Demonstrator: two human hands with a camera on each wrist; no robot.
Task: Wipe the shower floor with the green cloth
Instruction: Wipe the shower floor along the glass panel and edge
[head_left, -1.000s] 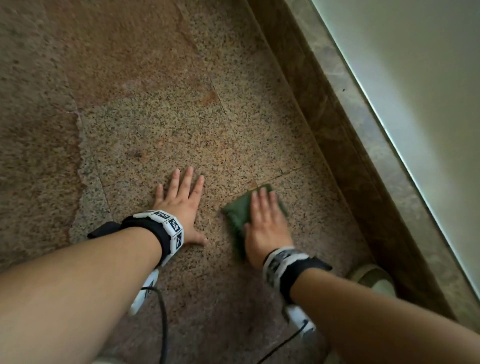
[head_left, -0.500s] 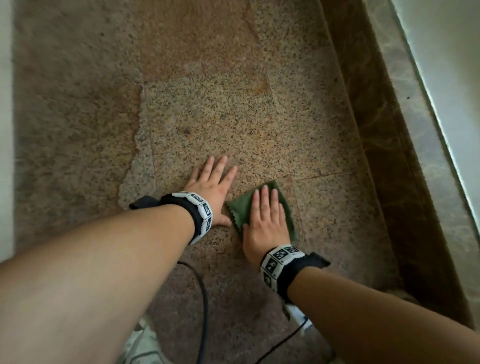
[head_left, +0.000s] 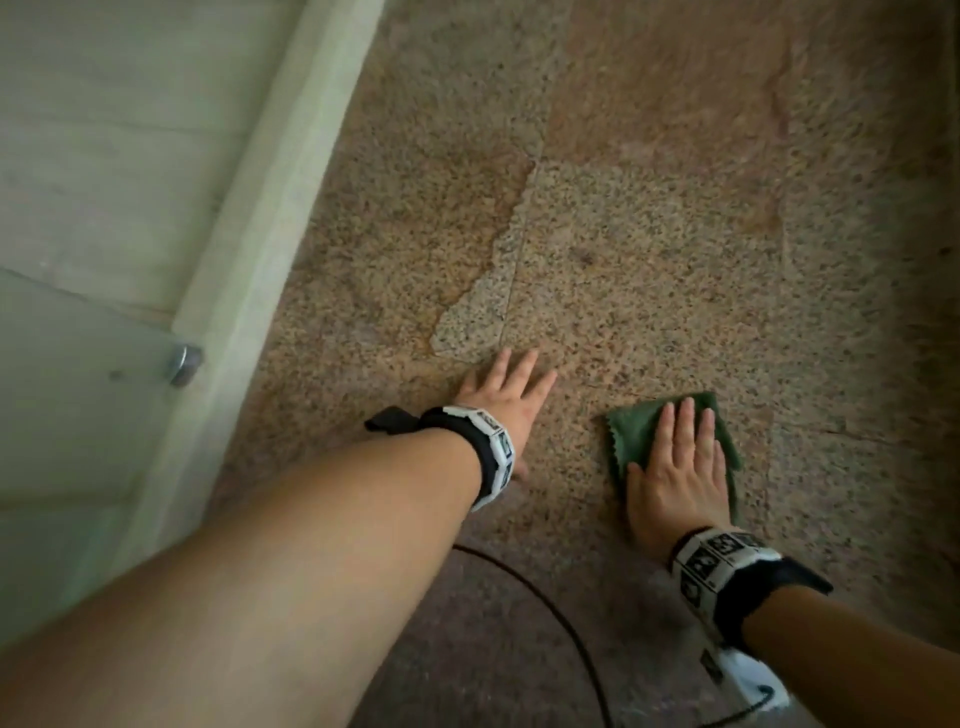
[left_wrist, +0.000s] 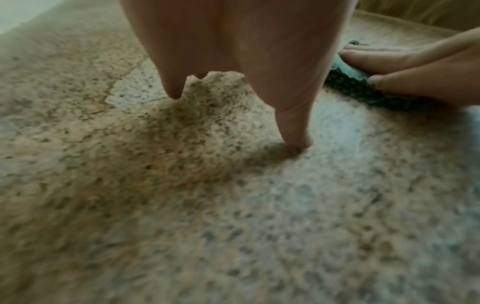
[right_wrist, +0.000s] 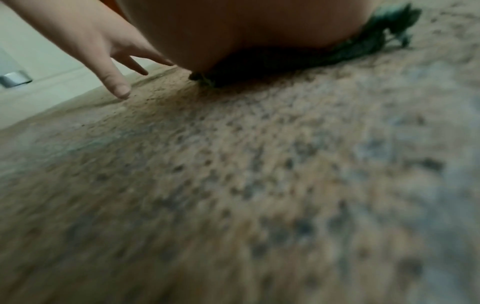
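The green cloth (head_left: 636, 434) lies flat on the speckled granite shower floor (head_left: 649, 249). My right hand (head_left: 678, 462) presses it down with straight fingers, covering most of it; its edge shows as the cloth (left_wrist: 350, 82) beside the right hand (left_wrist: 415, 67) in the left wrist view, and as the cloth (right_wrist: 384, 35) under the palm in the right wrist view. My left hand (head_left: 501, 392) rests flat on the bare floor to the left of the cloth, fingers spread, a gap between them. That left hand (right_wrist: 103, 47) also shows in the right wrist view.
A pale raised curb (head_left: 249, 249) runs along the left, with a glass panel and its metal clip (head_left: 184, 364). A black cable (head_left: 550, 618) loops over the floor between my forearms. Darker wet patches mark the far floor (head_left: 441, 171).
The view has swung left: the brown step at the right is gone and the pale curb has come in. My right hand and cloth have slid right, away from the left hand.
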